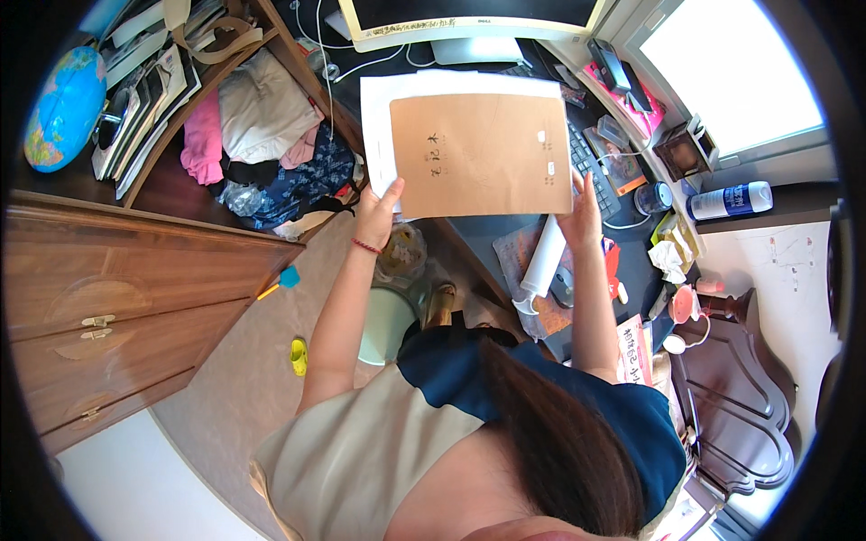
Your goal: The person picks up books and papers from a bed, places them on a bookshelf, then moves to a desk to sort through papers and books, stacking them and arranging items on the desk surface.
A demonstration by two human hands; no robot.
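Observation:
A brown kraft-cover notebook (pixel 484 159) bearing writing lies on top of several white paper sheets (pixel 375 115), which stick out past its far and left edges. My left hand (pixel 380 206), with a red bracelet at the wrist, grips the stack at its near left corner, thumb on top. On the opposite side, my right hand (pixel 582 216) holds the notebook's near right corner. The stack is held up in front of the monitor (pixel 473 34), over the front of the dark desk (pixel 473 237). Beneath my right forearm are a white hand pump (pixel 544 260) and a dark computer mouse (pixel 561 287).
A keyboard (pixel 592 166), a jar (pixel 653 198) and crumpled tissue (pixel 668 260) occupy the desk's right side. Left stand wooden shelves with folded clothes (pixel 260 111) and a globe (pixel 66 108). On the floor are a green bucket (pixel 385 324), a bagged bin (pixel 400 250) and a yellow clog (pixel 298 356).

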